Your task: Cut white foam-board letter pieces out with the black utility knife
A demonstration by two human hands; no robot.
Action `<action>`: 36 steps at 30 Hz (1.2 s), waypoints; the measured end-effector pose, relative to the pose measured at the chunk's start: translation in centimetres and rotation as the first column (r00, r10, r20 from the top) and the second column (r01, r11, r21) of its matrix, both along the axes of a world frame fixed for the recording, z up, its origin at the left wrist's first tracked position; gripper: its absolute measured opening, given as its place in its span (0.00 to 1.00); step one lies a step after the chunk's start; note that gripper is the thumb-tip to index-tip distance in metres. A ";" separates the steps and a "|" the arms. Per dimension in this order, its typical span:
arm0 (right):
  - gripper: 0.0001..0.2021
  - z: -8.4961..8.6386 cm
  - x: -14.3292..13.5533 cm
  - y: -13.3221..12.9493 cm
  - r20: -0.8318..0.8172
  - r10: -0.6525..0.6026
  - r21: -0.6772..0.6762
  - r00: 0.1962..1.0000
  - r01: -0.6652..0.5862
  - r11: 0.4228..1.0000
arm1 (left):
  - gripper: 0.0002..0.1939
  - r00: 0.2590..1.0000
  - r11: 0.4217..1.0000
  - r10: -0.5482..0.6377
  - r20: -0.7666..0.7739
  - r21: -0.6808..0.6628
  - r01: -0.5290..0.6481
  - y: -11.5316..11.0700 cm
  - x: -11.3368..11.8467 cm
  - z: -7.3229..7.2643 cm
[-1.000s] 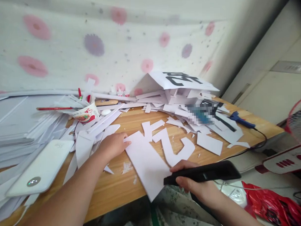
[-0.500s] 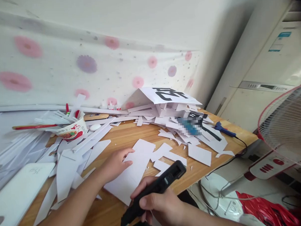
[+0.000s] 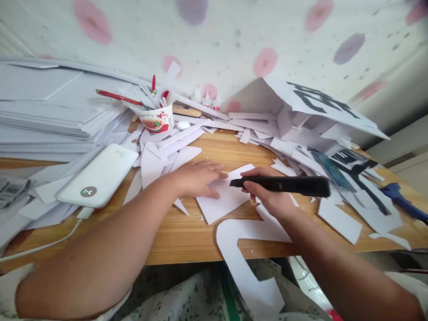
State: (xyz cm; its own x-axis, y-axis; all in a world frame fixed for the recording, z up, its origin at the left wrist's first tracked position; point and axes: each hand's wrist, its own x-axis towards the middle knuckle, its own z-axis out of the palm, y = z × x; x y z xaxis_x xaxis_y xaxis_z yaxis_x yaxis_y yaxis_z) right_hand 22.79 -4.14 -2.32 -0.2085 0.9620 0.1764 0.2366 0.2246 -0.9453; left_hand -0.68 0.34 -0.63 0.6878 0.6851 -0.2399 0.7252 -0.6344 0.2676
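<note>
My left hand (image 3: 198, 178) lies with its fingers spread on a small white board piece (image 3: 224, 204), near its upper left edge. In my right hand (image 3: 271, 196) is a black utility knife (image 3: 295, 185), gripped with its tip pointing left over the same board. The tip is just to the right of my left fingers; whether it touches the board I cannot tell. Below my right wrist, a curved white cutout (image 3: 234, 253) hangs partly over the table's front edge. White scraps (image 3: 184, 157) lie behind my left hand.
A paper bowl (image 3: 156, 124) of pens stands behind a white power bank (image 3: 98, 176) with a cable. Stacked white boards (image 3: 37, 117) fill the left. At right are a white structure (image 3: 303, 101) with black lettering, a phone (image 3: 333, 170) and a blue glue gun (image 3: 405, 201).
The view has swung left and down. My right hand has brought the knife over the board, its tip now pointing left. My left hand stays on the board, its fingers now spread flatter.
</note>
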 end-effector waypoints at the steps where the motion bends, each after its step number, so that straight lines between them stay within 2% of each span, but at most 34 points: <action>1: 0.08 -0.5 -0.3 0.3 0.054 -0.010 0.029 0.998 0.008 1.000 | 0.36 1.000 1.000 -0.002 -0.018 -0.001 0.002 0.0 0.1 -0.1; 5: 0.06 -2.5 -0.8 0.9 0.071 -0.048 0.081 0.996 0.042 0.996 | 0.39 0.998 0.999 0.005 -0.058 -0.032 -0.007 0.0 0.5 -0.6; 8: 0.06 -3.1 -0.6 0.9 0.084 -0.029 0.085 0.996 0.022 0.996 | 0.39 0.998 0.999 0.016 -0.064 -0.043 -0.019 0.1 0.7 -0.5; 13: 0.07 -2.7 -0.3 0.7 0.213 -0.003 0.120 0.977 -0.023 0.992 | 0.40 0.997 0.997 0.030 -0.076 -0.068 -0.035 0.0 0.8 0.0; 20: 0.08 -2.3 -0.4 0.7 0.327 -0.015 0.152 0.945 -0.037 0.988 | 0.40 0.997 0.997 0.033 -0.069 -0.074 -0.038 0.1 0.9 -0.2; 30: 0.08 -2.2 -0.9 0.3 0.378 -0.035 0.223 0.925 -0.054 0.973 | 0.41 0.996 0.996 0.039 -0.075 -0.077 -0.045 0.2 1.0 -0.3; 36: 0.06 -2.2 -1.2 0.0 0.410 -0.031 0.332 0.912 -0.117 0.936 | 0.42 0.994 0.992 0.094 -0.050 -0.076 -0.097 0.5 1.1 -0.8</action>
State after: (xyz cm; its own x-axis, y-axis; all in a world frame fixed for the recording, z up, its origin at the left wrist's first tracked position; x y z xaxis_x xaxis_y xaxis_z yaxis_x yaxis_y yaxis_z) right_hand 21.59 -4.13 -4.57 -0.3719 0.8453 0.3837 0.5618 0.5340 -0.6318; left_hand 0.39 0.83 -1.48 0.6072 0.7249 -0.3253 0.7941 -0.5399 0.2790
